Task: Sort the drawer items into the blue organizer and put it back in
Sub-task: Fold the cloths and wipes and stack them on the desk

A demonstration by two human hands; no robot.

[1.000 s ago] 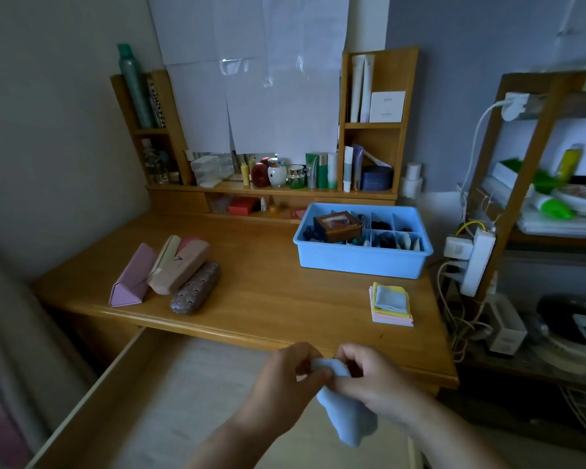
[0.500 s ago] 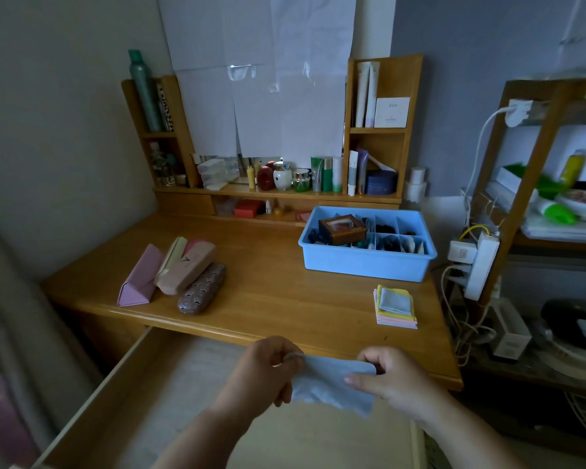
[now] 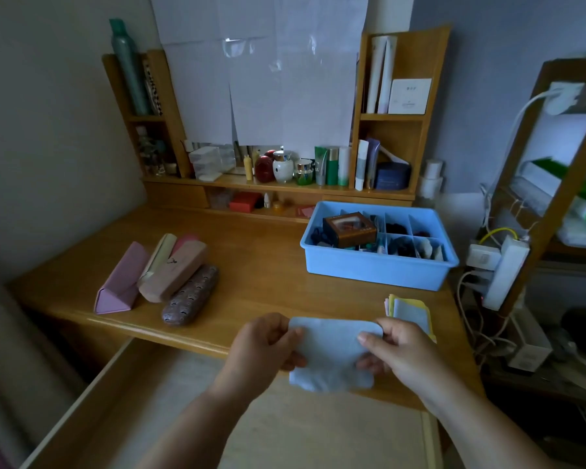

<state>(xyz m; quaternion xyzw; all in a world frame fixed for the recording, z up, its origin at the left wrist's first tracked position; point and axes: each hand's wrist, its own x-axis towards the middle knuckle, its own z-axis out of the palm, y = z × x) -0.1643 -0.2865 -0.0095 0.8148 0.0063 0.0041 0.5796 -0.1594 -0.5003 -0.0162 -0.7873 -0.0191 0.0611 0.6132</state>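
Pale blue soft cloth: held flat above the front edge of the wooden desk and the open drawer; left hand pinches its left edge, right hand its right edge. Blue plastic divided organizer: on the desk, back right, partly filled. Stack of folded yellow and pink cloths: just beside the right hand. Four glasses cases: grouped at desk left.
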